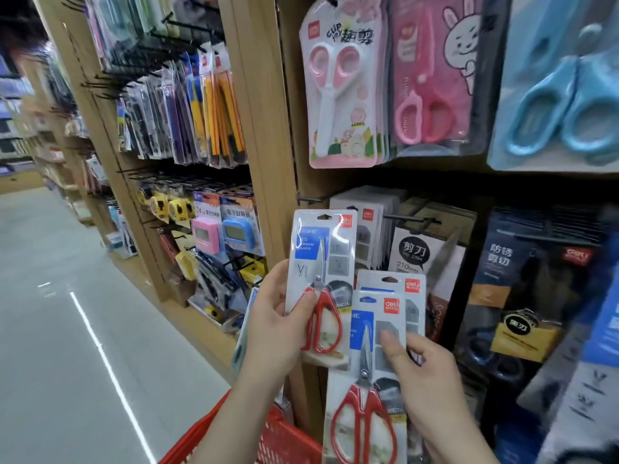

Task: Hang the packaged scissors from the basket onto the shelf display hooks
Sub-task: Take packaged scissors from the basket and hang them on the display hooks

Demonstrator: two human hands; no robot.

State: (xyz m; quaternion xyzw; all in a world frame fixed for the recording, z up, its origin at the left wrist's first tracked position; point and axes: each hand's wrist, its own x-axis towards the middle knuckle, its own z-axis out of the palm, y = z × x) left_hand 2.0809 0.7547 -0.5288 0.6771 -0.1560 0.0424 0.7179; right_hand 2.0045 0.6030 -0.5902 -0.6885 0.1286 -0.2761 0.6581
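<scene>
Left hand grasps upper scissors pack, right hand lower pack — align hang-hole squarely on hook above fingers.

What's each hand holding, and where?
Left hand pinches the upper scissors pack by its lower left edge; right hand pinches the lower scissors pack mid-right.

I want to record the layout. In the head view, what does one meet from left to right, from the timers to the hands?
Pink square plastic timer → blue square plastic timer → left hand → higher red-handled scissors pack → lower red-handled scissors pack → right hand.
</scene>
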